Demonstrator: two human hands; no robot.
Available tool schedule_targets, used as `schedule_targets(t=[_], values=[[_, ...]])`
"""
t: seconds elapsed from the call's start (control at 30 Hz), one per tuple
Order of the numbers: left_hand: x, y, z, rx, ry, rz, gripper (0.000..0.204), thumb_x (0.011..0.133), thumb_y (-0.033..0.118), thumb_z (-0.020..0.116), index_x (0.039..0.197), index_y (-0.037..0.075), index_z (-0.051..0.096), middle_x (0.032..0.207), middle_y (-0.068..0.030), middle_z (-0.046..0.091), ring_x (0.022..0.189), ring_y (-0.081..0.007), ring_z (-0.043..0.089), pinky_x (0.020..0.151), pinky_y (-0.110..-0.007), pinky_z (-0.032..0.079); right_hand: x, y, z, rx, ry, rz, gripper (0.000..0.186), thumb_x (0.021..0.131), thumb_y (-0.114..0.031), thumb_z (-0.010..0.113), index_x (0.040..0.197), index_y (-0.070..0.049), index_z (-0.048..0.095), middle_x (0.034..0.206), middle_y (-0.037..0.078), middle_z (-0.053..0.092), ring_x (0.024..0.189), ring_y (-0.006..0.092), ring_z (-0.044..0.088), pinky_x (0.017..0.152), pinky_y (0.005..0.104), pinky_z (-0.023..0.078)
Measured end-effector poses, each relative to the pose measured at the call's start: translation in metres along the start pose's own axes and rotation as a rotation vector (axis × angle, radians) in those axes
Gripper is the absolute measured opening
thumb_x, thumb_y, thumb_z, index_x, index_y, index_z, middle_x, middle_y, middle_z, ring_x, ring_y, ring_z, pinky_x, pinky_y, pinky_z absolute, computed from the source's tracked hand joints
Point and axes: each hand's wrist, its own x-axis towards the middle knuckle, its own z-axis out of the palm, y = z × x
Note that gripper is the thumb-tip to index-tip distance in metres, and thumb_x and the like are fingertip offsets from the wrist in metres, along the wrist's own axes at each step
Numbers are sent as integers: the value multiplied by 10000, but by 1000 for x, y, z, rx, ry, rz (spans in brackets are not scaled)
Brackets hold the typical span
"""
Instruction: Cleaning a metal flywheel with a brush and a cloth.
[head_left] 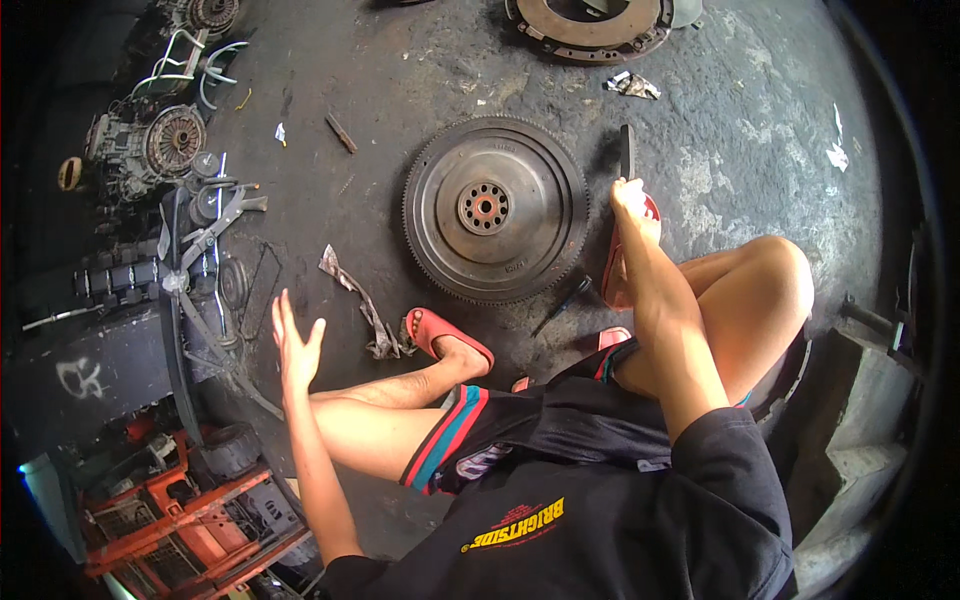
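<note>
A large round flywheel (440, 230) with a toothed rim lies flat on the dark floor in front of me. Its centre has a ring of holes around a reddish hub. Just right of it, my right hand (633, 198) is closed around the near end of a dark, flat, narrow bar (627, 150), which points away from me and stays apart from the flywheel. My left hand (297, 348) is raised above my bent left leg, fingers stretched out and thumb apart, holding nothing. Between the flywheel and my right foot lies a thin dark screwdriver-like tool (563, 306).
A crumpled rag (362, 305) lies near my left sandal (452, 338). Beyond the flywheel are a short metal rod (341, 133) and a large metal ring (560, 38). Machine parts (150, 150), a fan (176, 282) and an orange frame (170, 520) crowd the left side; a grey block (865, 400) stands at right.
</note>
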Motion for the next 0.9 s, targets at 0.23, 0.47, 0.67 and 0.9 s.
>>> schedule_targets(t=[0.23, 0.47, 0.67, 0.9], values=[[-113, 28, -22, -275, 152, -77, 553, 917, 226, 619, 1408, 54, 431, 1473, -186, 386, 1366, -348, 376, 1114, -473, 313, -5, -4, -26, -94, -51, -69, 384, 880, -278, 568, 1203, -82, 501, 1210, 205, 619, 1178, 371, 573, 936, 510, 472], [-196, 52, -18, -691, 580, -190, 477, 930, 134, 543, 1368, -21, 437, 1411, -178, 443, 1303, -311, 441, 1094, -456, 335, -13, 2, -33, -257, 452, -404, 350, 797, -206, 616, 1110, -93, 509, 1108, 154, 541, 1037, 353, 539, 832, 491, 503], [-179, 76, -21, -735, 500, -168, 463, 936, 125, 544, 1371, 3, 444, 1424, -131, 453, 1316, -279, 425, 1079, -425, 347, -57, -21, -27, -282, 113, -529, 407, 843, -228, 576, 1216, -68, 538, 1257, 243, 505, 1188, 438, 478, 965, 537, 444], [-81, 78, -39, -502, -309, 323, 481, 913, 210, 624, 1343, 40, 493, 1325, -192, 514, 1224, -333, 516, 1028, -400, 417, -53, 9, -9, -435, 84, -629, 289, 820, -159, 564, 1091, -58, 586, 1159, 236, 561, 1111, 419, 550, 913, 515, 488]])
